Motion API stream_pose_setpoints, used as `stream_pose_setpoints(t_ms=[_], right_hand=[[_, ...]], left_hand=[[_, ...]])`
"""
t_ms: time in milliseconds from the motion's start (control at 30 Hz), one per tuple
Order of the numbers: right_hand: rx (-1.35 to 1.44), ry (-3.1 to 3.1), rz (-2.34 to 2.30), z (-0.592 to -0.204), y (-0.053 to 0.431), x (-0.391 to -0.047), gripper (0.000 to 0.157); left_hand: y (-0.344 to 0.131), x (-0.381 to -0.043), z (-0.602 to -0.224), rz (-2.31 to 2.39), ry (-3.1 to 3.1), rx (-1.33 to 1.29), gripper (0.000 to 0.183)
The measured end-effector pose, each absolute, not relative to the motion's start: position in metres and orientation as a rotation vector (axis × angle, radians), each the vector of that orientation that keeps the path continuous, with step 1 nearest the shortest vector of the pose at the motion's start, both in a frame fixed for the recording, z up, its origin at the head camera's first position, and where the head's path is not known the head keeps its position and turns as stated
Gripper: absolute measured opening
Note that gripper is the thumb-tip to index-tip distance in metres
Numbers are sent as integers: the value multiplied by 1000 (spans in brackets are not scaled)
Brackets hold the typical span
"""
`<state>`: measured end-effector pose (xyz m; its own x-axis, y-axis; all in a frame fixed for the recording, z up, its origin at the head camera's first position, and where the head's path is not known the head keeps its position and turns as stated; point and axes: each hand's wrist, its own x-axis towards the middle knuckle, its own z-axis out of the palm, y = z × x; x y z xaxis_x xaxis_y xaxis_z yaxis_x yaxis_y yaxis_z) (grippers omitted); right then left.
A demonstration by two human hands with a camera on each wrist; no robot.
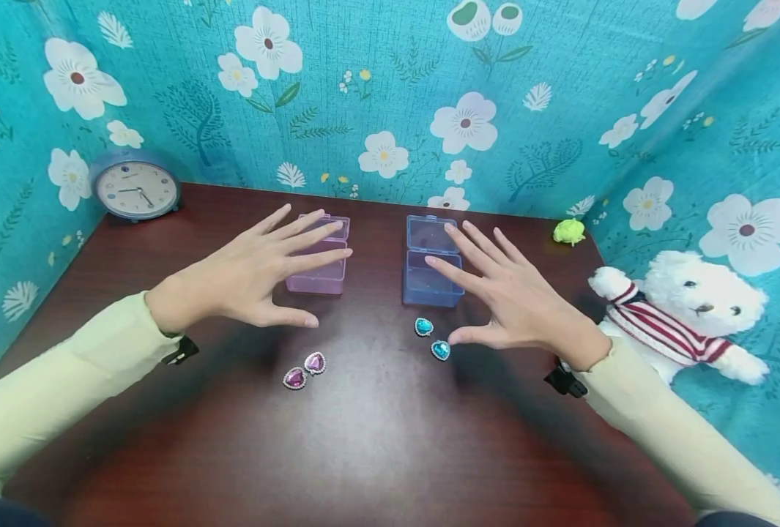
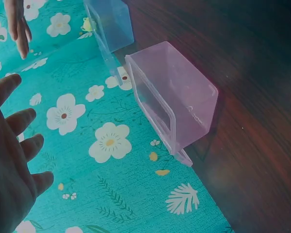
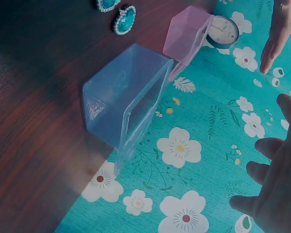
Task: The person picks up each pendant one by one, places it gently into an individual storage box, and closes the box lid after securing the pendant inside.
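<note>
My left hand [image 1: 251,271] hovers with fingers spread, overlapping the pink plastic box [image 1: 316,282] in the head view. My right hand [image 1: 511,300] is spread the same way beside the blue plastic box [image 1: 432,293]. Neither hand holds anything. Both boxes stand with their lids tipped back; in the left wrist view the pink box [image 2: 184,97] shows nothing inside. Two teal heart-shaped gems with sparkling rims, one nearer the box [image 1: 424,326] and one by my right thumb [image 1: 440,350], lie on the table. Nearer me lie a magenta gem [image 1: 294,378] and a lilac gem [image 1: 315,363], side by side.
A blue alarm clock [image 1: 135,187] stands at the back left of the dark wooden table [image 1: 376,454]. At the back right sits a small yellow-green figure [image 1: 569,232]. A white teddy bear [image 1: 686,322] in a striped sweater leans at the right. Flowered teal cloth [image 1: 376,95] surrounds the table.
</note>
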<state>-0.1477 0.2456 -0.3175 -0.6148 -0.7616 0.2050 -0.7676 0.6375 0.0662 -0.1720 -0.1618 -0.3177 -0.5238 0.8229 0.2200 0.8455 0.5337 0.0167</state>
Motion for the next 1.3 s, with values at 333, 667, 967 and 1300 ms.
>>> stream_pose_setpoints(t_ms=[333, 667, 967, 1300], right_hand=[[1282, -2608, 158, -319, 237, -147, 87], [1429, -2489, 460, -327, 200, -145, 49], [1531, -2791, 762, -364, 129, -126, 40], [1430, -3062, 511, -394, 69, -126, 54]], left_hand=[[-166, -175, -323, -331, -2677, -1322, 93], [-185, -210, -344, -973, -3035, -929, 111], [-201, -241, -381, -1369, -3273, -648, 124], [-194, -254, -405, -1590, -3243, -527, 108]])
